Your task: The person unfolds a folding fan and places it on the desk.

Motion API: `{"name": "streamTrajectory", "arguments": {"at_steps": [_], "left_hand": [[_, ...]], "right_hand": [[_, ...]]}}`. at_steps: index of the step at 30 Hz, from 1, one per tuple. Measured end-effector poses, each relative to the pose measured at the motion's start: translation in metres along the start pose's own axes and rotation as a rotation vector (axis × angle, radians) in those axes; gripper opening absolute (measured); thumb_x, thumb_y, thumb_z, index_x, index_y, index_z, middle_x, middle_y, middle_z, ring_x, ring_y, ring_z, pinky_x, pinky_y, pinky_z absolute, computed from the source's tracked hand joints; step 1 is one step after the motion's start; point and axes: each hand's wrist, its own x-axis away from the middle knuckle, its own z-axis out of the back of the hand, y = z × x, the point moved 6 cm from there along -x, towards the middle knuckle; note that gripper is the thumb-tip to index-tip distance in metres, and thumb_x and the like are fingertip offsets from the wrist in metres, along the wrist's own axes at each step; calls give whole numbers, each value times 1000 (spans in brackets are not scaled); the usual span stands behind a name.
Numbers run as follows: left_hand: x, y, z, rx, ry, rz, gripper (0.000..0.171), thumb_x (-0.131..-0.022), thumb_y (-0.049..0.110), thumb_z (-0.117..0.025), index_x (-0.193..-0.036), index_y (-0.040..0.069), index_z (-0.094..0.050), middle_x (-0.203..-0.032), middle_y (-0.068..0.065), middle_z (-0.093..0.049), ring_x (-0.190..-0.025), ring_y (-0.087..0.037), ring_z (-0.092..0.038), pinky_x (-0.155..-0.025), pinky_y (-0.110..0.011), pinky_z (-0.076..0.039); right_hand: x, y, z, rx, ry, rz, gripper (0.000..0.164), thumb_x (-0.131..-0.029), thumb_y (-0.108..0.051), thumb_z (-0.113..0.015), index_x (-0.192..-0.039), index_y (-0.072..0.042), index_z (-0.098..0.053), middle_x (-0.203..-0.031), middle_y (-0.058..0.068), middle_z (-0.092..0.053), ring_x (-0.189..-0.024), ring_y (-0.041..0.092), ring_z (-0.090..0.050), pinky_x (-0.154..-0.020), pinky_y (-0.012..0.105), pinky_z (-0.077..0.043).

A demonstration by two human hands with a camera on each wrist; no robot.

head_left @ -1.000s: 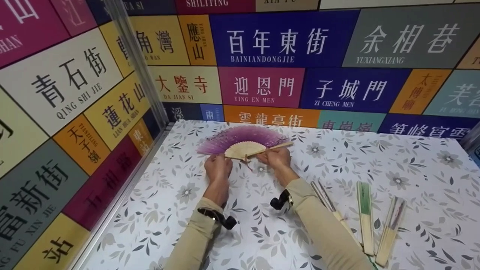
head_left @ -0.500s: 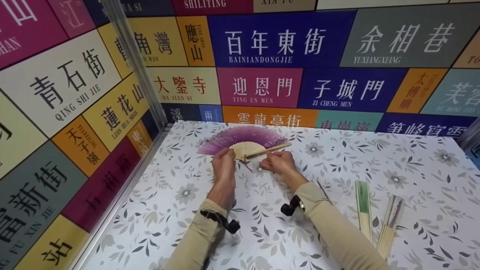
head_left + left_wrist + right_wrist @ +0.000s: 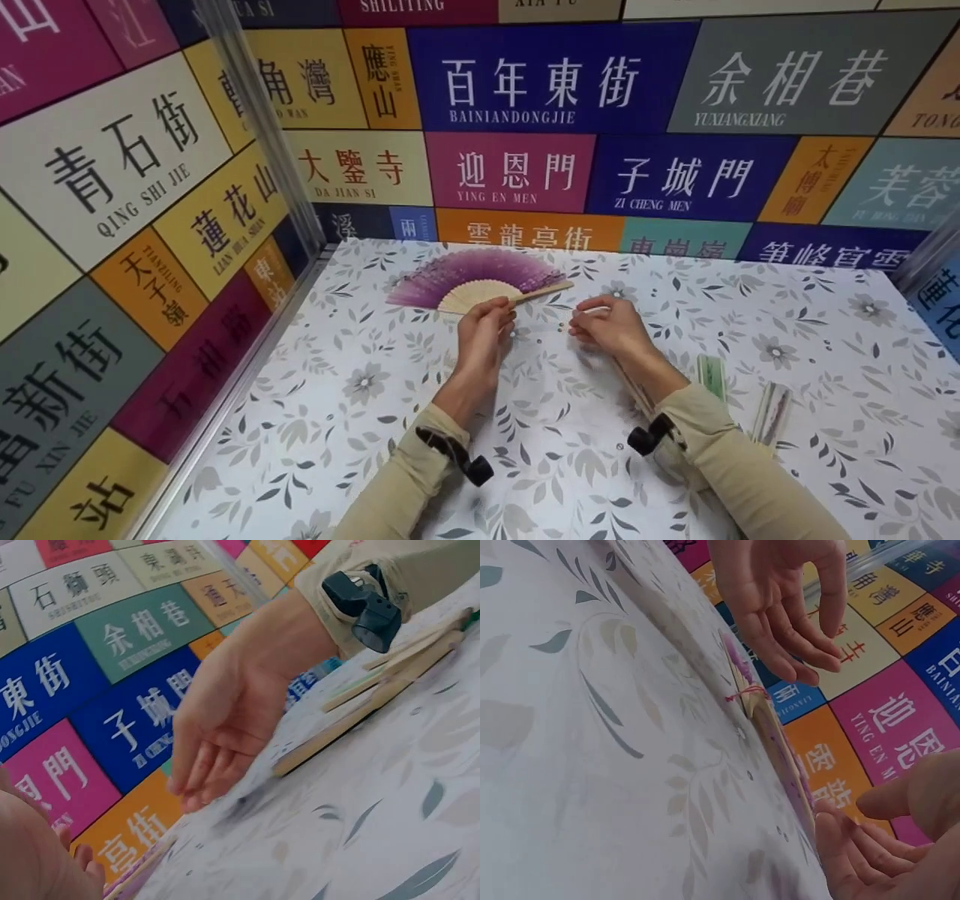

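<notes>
A spread purple folding fan [image 3: 480, 271] with pale wooden ribs lies on the table, its printed edge toward the back wall. In the right wrist view, a thin red cord [image 3: 742, 693] is tied at the fan's pivot. My left hand [image 3: 480, 341] hovers over the fan's near edge, hiding the pivot in the head view. Its fingers bend loosely and hold nothing, apart from the fan in the right wrist view. To the right of the fan, my right hand [image 3: 615, 330] is held above the cloth with relaxed fingers and nothing in them.
Folded fans lie at the right: a green one [image 3: 711, 376] and a patterned one [image 3: 771, 411], both partly covered by the right sleeve. Another slim fan [image 3: 632, 382] shows under the right wrist. Sign-printed walls [image 3: 510, 172] border the flowered tablecloth [image 3: 555, 450].
Both hands have let go of the fan, which stays spread. My left hand has shifted right across the pivot. My right hand has drawn away to the right, its arm covering more of the folded fans.
</notes>
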Motion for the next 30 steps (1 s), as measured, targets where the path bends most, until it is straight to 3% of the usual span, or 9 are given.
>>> {"name": "streamTrajectory", "arguments": {"at_steps": [7, 11, 16, 20, 24, 30], "left_hand": [[18, -10, -20, 28, -89, -29, 22, -95, 1, -57, -116, -4, -63, -117, -19, -67, -98, -15, -68, -107, -42, -55], [26, -20, -29, 29, -163, -33, 20, -96, 0, -56, -113, -6, -64, -110, -18, -68, -92, -16, -69, -103, -44, -58], [36, -35, -42, -43, -271, -34, 17, -97, 0, -57, -109, -3, -68, -100, -11, -69, -89, -20, -70, -90, -37, -64], [43, -48, -52, -103, -339, -12, 17, -96, 1, -60, -110, -2, -70, -95, -7, -69, -87, -21, -70, -84, -34, -66], [51, -64, -64, -161, -389, 62, 17, -95, 1, -61, -109, -3, -70, -101, -16, -69, -83, -21, -71, -80, -34, -67], [60, -84, -80, -268, -404, 124, 16, -94, 2, -62, -105, -6, -71, -97, -18, -71, -77, -23, -74, -75, -35, -67]], "right_hand": [[30, 1, 31, 143, 31, 172, 31, -100, -21, -63, -122, 1, -65, -112, 24, -71, -94, 29, -74, -83, 36, -66], [50, 7, 49, 260, 86, 245, 30, -100, -29, -64, -118, -5, -69, -108, 20, -73, -92, 31, -74, -72, 29, -65], [75, 14, 74, 422, 183, 317, 27, -98, -34, -66, -111, -12, -73, -99, 9, -76, -83, 24, -73, -65, 20, -60], [89, 20, 86, 532, 191, 321, 25, -97, -34, -67, -109, -12, -74, -94, 4, -76, -80, 16, -70, -66, 19, -56], [99, 26, 87, 613, 145, 297, 22, -96, -31, -69, -107, -13, -73, -91, 2, -74, -82, 14, -68, -64, 21, -55], [108, 35, 79, 689, 45, 264, 31, -93, -32, -73, -111, -7, -68, -87, 3, -72, -80, 16, -69, -61, 24, -56]]}}
